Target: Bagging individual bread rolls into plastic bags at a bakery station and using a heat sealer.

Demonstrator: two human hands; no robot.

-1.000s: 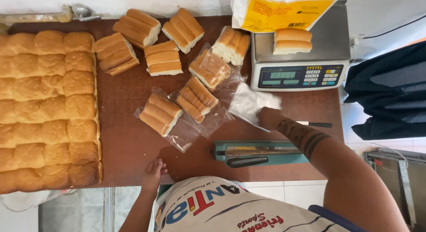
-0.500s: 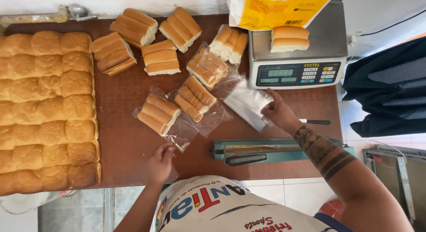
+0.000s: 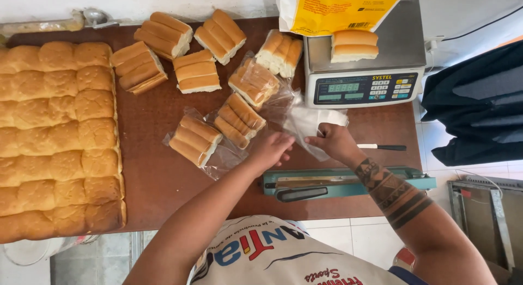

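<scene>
Both hands met at the middle of the frame, just below the scale. The right hand (image 3: 335,143) pinched a stack of clear plastic bags (image 3: 308,124), fingers curled over its lower edge, while the left hand (image 3: 271,151) came in from the left with fingers half-curled, touching or nearly touching the same stack; I could not tell whether it had a grip yet. The bags lay on the brown counter (image 3: 158,170), between a bagged bundle of bread rolls (image 3: 238,119) and the teal heat sealer (image 3: 348,181) along the lower edge. Thin film like that looked almost weightless, limp and slippery, its sheets apt to cling together; to my eye it was best taken at an open edge, with fingertips rubbing one layer free. Another bagged bundle (image 3: 193,140) sat further left, and unbagged roll blocks (image 3: 163,34) lined the top of the frame. A large slab of joined buns (image 3: 54,138) filled the left side. One loaf piece (image 3: 354,45) rested on the scale (image 3: 365,86), and a knife (image 3: 384,147) lay right of the hands.
</scene>
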